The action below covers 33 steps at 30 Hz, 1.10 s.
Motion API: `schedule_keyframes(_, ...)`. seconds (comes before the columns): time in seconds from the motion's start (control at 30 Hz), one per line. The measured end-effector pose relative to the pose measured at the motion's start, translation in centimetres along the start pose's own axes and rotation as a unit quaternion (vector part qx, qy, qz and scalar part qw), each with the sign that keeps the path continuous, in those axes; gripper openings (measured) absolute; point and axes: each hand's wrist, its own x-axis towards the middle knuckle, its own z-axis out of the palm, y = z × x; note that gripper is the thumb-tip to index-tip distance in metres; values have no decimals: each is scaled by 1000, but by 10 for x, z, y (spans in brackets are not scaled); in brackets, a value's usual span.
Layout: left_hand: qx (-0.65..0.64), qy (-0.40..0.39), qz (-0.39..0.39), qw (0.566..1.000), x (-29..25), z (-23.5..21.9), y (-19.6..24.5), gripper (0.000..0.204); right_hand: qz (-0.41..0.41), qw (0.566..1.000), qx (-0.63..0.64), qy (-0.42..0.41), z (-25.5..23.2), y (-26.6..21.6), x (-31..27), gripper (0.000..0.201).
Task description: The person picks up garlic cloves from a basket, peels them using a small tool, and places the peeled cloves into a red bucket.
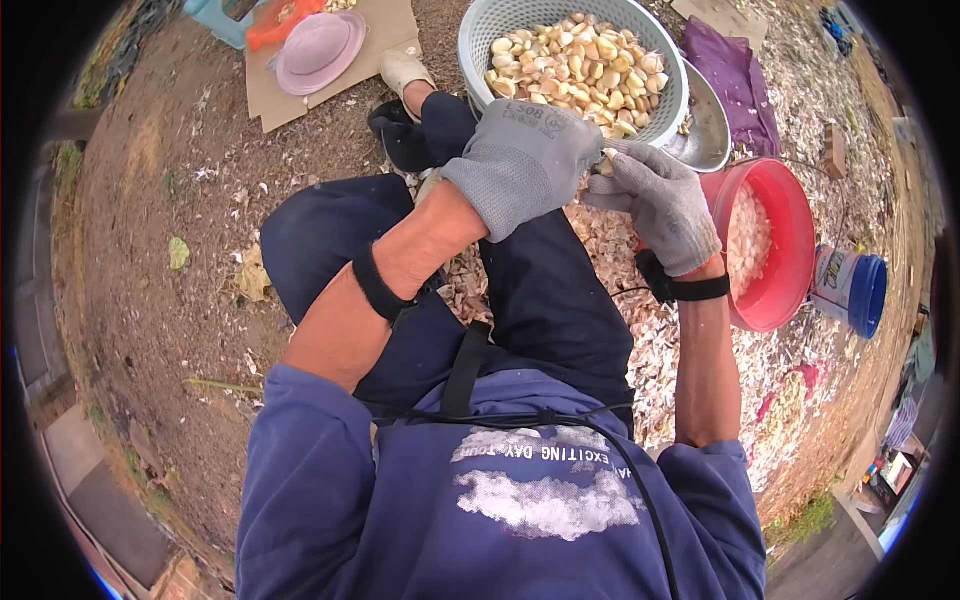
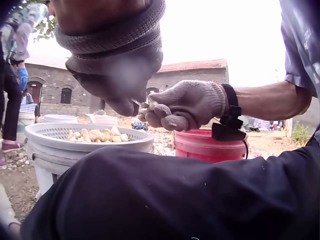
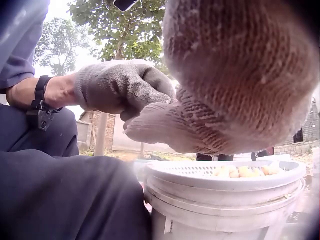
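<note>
Both hands wear grey gloves and meet in front of the knees. In the head view the left hand point(image 1: 530, 155), back upward, has its fingers curled at a small pale garlic clove point(image 1: 607, 160). The right hand point(image 1: 655, 200) pinches that clove between thumb and fingers from the other side. In the left wrist view the right hand point(image 2: 187, 105) shows curled fingers near the left hand point(image 2: 120, 75). The right wrist view shows the left hand point(image 3: 125, 87) touching the right hand point(image 3: 240, 80), which largely hides the clove. Beyond them a grey basket point(image 1: 475, 60) holds many cloves point(image 1: 590, 70).
A red bucket point(image 1: 785, 295) with pale pieces stands at the right, beside a blue-and-white bucket point(image 1: 868, 297). A metal bowl point(image 1: 708, 120) and a purple sheet point(image 1: 735, 85) lie past the basket. Skins point(image 1: 690, 370) litter the ground. Cardboard point(image 1: 385, 30) bears a pink lid point(image 1: 320, 50).
</note>
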Motion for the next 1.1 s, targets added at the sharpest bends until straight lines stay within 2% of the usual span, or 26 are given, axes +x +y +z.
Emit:
schedule_keyframes(0.1, 3, -51, -43, 998, -2, 3, 7, 20, -8, 999, 20, 28, 6, 6, -7, 43)
schedule_keyframes(0.17, -12, 4, -23, 1000, 0, 7, -1, 18, -82, 993, -69, 54, 13, 11, 1, 43)
schedule_keyframes(0.5, -4, -25, -94, 995, 7, 3, -11, 18, -73, 990, -78, 87, 28, 13, -6, 45)
schedule_keyframes(0.57, 13, -36, -111, 993, 6, 4, -10, 23, -85, 992, -25, 85, 27, 14, -6, 44)
schedule_keyframes(0.7, 43, -41, -146, 988, 9, 0, -19, 27, -100, 993, 2, 70, 27, 15, -13, 44)
schedule_keyframes(0.8, 43, 2, -149, 988, 7, 0, -25, 28, -117, 988, -13, 96, 19, 16, -17, 45)
schedule_keyframes(0.87, 43, -26, -162, 986, 7, -7, -21, 29, -117, 990, 33, 76, 12, 19, -19, 45)
schedule_keyframes(1.0, 63, -31, -154, 986, 6, -6, -19, 31, -97, 990, 55, 88, 10, 18, -22, 46)
schedule_keyframes(1.1, 46, -71, -152, 985, 6, -5, -14, 32, -90, 989, 65, 102, 9, 19, -23, 46)
